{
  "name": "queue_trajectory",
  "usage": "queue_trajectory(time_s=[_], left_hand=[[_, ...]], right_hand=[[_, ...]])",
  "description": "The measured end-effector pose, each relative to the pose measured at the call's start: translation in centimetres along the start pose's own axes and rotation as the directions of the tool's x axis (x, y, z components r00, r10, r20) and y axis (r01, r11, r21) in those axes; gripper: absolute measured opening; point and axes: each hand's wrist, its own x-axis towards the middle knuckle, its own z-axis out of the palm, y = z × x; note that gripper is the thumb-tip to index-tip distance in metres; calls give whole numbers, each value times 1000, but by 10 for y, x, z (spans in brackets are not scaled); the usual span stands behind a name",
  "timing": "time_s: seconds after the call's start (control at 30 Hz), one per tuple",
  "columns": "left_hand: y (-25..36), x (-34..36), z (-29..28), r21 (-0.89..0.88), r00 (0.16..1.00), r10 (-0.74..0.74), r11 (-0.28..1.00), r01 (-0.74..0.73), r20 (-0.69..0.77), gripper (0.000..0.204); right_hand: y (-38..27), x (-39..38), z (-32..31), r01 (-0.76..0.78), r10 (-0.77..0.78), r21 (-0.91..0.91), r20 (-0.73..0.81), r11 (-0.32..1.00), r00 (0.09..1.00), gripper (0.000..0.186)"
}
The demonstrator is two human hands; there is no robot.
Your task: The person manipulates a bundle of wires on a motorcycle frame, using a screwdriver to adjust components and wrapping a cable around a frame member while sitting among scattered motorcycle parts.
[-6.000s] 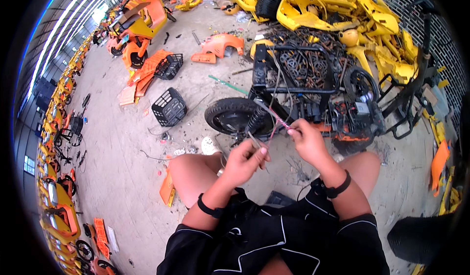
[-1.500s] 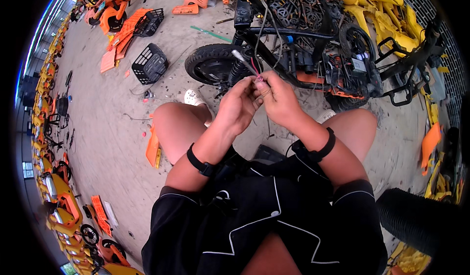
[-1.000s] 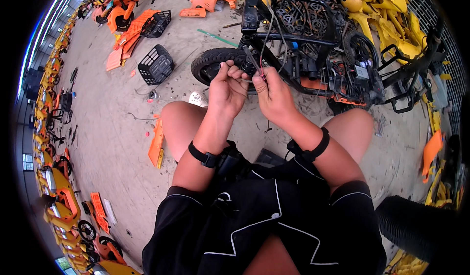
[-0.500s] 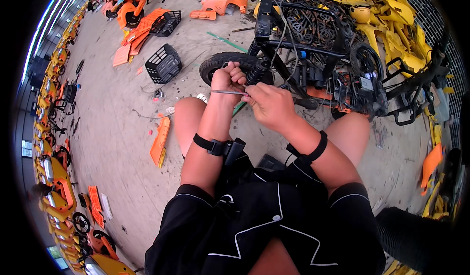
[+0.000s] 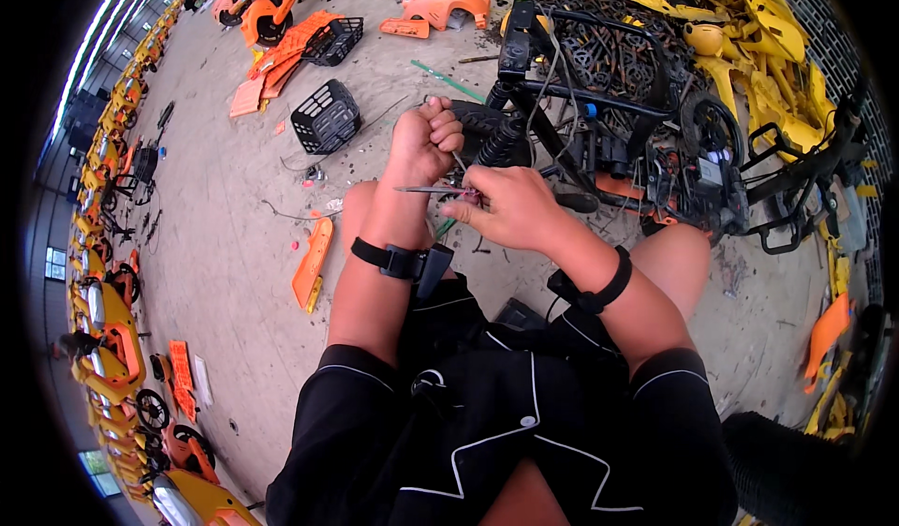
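My left hand is raised in a fist around a thin grey wire, which runs down toward my right hand. My right hand pinches a grey cable with pink wires at its bunched end; the cable sticks out leftward across my left wrist. Just beyond both hands is a stripped black scooter, with a black coil shock absorber and a tire nearest them. Loose cables hang over its frame. What lies inside each grip is partly hidden by the fingers.
Black crates, orange panels and a green strip lie on the concrete floor. Yellow body parts are piled at upper right beside a heap of metal parts. Rows of yellow scooters stand at left.
My left hand has risen up and left, curling into a fist. The grey cable in my right hand has swung from pointing upward to lying level, pointing left. The view has shifted slightly.
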Motion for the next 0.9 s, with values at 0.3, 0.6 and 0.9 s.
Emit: queue_trajectory(time_s=[0.3, 0.6, 0.9], left_hand=[[17, 12, 9, 61, 993, -32, 997, 39, -113, 18], [28, 4, 41, 223, 993, 65, 974, -41, -103, 21], [41, 6, 64, 311, 976, 129, 948, -69, -177, 18]], right_hand=[[11, 9, 15, 34, -47, -66, -198, 997, 979, 30], [7, 6, 6, 128, -157, -110, -321, 986, 934, 25], [2, -15, -9, 223, -255, -131, -342, 966, 905, 20]])
